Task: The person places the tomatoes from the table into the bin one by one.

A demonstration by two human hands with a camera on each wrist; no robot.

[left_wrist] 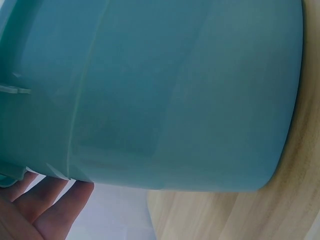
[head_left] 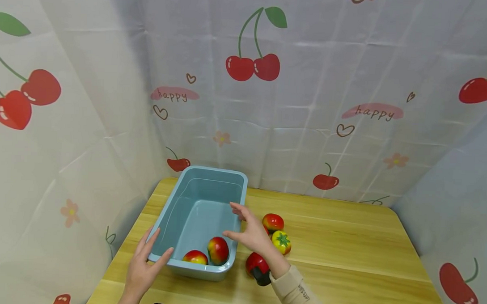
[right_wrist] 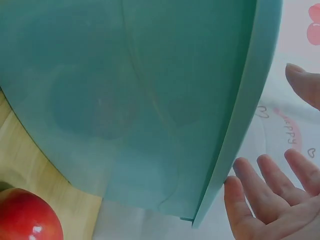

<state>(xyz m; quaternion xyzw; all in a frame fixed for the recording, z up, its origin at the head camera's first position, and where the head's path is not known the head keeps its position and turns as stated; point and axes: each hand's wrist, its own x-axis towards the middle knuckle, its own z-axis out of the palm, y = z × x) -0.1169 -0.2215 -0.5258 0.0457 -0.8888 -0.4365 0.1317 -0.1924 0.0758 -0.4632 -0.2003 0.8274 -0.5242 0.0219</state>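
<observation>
Flanking one blue bin [head_left: 193, 208] holding two apples [head_left: 217, 250], left hand [head_left: 142, 269] and right hand [head_left: 250, 232] spread wide

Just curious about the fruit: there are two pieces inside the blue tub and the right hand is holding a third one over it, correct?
Not quite. The tub does hold two fruits, but the right hand holds nothing: its fingers are open above the rim, as the head view shows. The other fruit lies on the table.

Light wooden desk [head_left: 345, 245] filling the lower middle of the frame, white cherry-printed cloth [head_left: 309, 105] hanging behind and wrapping both sides, pink "happy" lettering showing, even soft light falling throughout
</observation>
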